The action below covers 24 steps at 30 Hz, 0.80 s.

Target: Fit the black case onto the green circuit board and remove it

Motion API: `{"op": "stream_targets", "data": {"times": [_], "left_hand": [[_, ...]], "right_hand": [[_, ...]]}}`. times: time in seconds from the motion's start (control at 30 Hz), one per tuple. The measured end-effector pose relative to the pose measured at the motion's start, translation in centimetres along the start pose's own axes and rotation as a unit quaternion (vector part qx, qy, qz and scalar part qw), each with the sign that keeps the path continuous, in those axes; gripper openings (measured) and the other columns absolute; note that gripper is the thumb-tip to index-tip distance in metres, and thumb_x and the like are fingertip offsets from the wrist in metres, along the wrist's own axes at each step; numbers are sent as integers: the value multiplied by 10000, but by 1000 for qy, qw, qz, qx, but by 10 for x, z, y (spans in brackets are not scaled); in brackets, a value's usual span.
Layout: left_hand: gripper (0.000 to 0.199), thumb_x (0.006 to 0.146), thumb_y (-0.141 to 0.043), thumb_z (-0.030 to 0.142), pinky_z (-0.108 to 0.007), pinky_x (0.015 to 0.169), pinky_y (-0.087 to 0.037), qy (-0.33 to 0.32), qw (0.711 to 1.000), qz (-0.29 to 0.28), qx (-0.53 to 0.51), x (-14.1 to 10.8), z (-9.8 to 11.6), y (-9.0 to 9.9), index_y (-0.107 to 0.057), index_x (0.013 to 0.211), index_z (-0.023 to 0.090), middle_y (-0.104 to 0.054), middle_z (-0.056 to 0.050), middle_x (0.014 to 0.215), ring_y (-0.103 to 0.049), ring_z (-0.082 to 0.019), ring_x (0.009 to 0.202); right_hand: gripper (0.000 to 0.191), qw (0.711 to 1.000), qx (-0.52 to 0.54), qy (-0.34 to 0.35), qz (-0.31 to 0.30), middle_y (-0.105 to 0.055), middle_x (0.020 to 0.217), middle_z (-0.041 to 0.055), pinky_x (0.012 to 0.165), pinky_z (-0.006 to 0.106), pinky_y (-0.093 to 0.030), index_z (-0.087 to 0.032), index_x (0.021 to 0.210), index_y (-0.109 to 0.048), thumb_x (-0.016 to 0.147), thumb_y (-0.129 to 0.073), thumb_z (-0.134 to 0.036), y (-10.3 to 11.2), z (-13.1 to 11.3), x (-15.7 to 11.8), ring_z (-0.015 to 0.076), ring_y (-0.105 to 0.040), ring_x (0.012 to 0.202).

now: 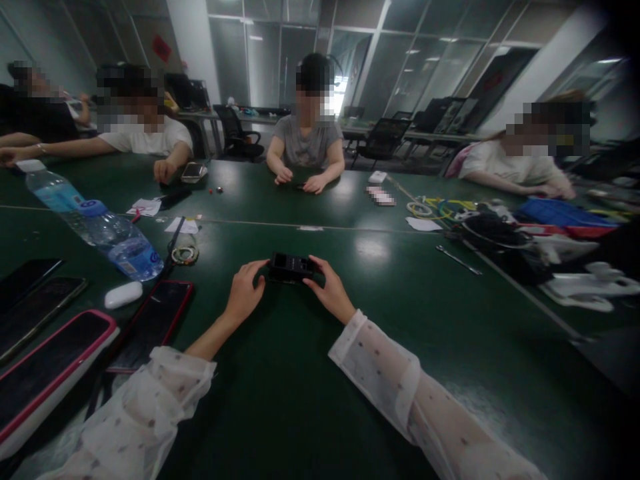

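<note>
A small black box-shaped device (291, 267) with cut-outs and faint light markings on its top lies on the green table (280, 400) in front of me. At its right end, my right hand (327, 283) has thumb and fingers closed about the edge. My left hand (246, 288) is at the opposite end, its index fingertip at the far left corner. The left thumb stands apart from that finger, a little short of the device. Some of the left fingers are hidden behind the hand. What kind of device it is, I cannot make out.
To the left are phones (155, 320), a white earbud case (123, 295) and tilted-looking water bottles (127, 247). A wrench (459, 260), cables (440, 208), white parts (590, 283) and a blue tray (565, 212) occupy the right. Several people sit around the table.
</note>
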State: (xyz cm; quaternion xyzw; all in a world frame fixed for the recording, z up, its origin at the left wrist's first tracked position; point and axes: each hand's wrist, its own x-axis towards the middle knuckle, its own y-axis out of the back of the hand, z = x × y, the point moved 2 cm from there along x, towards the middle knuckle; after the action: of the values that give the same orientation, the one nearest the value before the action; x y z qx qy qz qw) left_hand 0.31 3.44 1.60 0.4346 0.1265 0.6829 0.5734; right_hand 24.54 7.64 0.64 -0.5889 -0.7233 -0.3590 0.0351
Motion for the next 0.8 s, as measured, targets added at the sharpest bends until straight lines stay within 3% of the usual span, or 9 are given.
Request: {"op": "stream_targets", "data": {"times": [0.23, 0.37, 0.6, 0.8], "left_hand": [[423, 913, -491, 109, -462, 1061, -434, 4, 1000, -8, 6, -1, 2, 1, -568, 1303, 253, -623, -47, 1306, -544, -226, 1243], [403, 926, -486, 126, -469, 1051, -444, 7, 1000, -20, 13, -1, -1, -1, -576, 1302, 241, -628, -55, 1307, -547, -227, 1245], [425, 903, -511, 124, -473, 1034, -466, 22, 998, -10, 54, 0, -9, -5, -577, 1316, 204, -635, -80, 1307, -567, -243, 1225], [290, 912, -511, 150, -501, 1024, -476, 19, 996, -44, 77, -1, -19, -10, -697, 1128, 205, -656, -68, 1290, -572, -260, 1217]], "right_hand": [[539, 999, -21, -13, -20, -621, 1226, 82, 1001, 498, -511, -253, 1291, -521, 802, -742, -303, -2, 1, -2, 266, -628, 1118], [643, 998, -20, -41, -32, -601, 1274, 91, 1013, 507, -496, -266, 1369, -454, 796, -745, -279, -3, 7, -2, 272, -617, 1152], [549, 998, -6, -34, -54, -605, 1272, 76, 1034, 471, -483, -264, 1321, -488, 822, -718, -257, -4, 9, -1, 253, -611, 1158], [548, 997, 7, -47, -64, -594, 1292, 77, 1038, 470, -483, -269, 1315, -478, 823, -718, -250, -3, 7, -1, 252, -601, 1181]]}}
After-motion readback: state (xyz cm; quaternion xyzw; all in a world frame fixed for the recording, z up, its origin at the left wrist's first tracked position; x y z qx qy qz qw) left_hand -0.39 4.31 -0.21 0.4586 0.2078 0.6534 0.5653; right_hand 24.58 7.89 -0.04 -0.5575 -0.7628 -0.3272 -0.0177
